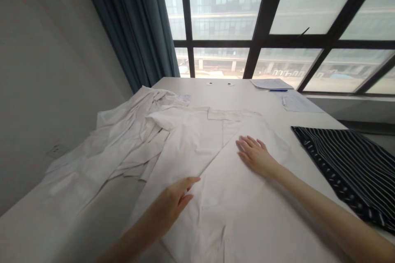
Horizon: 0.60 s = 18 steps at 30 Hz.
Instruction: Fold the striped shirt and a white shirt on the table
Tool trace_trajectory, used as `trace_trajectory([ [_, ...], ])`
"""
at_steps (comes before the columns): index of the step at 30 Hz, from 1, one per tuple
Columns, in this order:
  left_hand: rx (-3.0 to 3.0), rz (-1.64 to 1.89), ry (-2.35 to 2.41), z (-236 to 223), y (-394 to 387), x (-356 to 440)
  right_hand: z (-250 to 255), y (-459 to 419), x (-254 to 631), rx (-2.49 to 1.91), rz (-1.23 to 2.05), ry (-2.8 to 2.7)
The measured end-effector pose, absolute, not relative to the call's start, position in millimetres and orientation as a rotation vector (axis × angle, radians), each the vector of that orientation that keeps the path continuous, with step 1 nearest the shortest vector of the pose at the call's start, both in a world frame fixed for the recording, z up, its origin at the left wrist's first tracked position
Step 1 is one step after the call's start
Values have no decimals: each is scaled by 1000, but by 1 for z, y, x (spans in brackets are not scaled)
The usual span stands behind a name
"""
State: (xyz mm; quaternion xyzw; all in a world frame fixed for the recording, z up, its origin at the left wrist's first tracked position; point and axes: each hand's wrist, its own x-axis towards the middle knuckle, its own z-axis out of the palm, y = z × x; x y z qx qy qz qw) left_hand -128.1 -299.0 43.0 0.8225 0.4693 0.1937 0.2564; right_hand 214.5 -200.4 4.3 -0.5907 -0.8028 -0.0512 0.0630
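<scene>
A white garment (212, 139), like a shirt or coat, lies spread on the table with its front edge running diagonally across it. My right hand (254, 156) rests flat on its right front panel, fingers stretched out. Lower and to the left, my left hand (175, 197) is at the lower part of that diagonal edge. Its index finger touches the cloth and the thumb stands apart from it; the other fingers are mostly hidden. Left of the garment is a rumpled heap of more white cloth (123, 131).
Folded black-and-white striped cloth (354, 160) lies along the right side of the white table (197, 90). Papers (300, 102) and a blue pen (278, 90) sit at the far right corner. A wall and a blue curtain (132, 20) stand left; windows are behind.
</scene>
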Motion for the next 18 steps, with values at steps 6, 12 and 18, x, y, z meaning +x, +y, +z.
trace_trajectory([
  [6,2398,350,1280,41,-297,-128,-1,-224,270,-1930,-154,-2263],
  [12,2726,365,1389,47,-314,-111,8,-229,296,-1985,-222,-2131],
  [18,2815,222,932,50,-349,-109,30,-297,215,-1301,237,-2478],
])
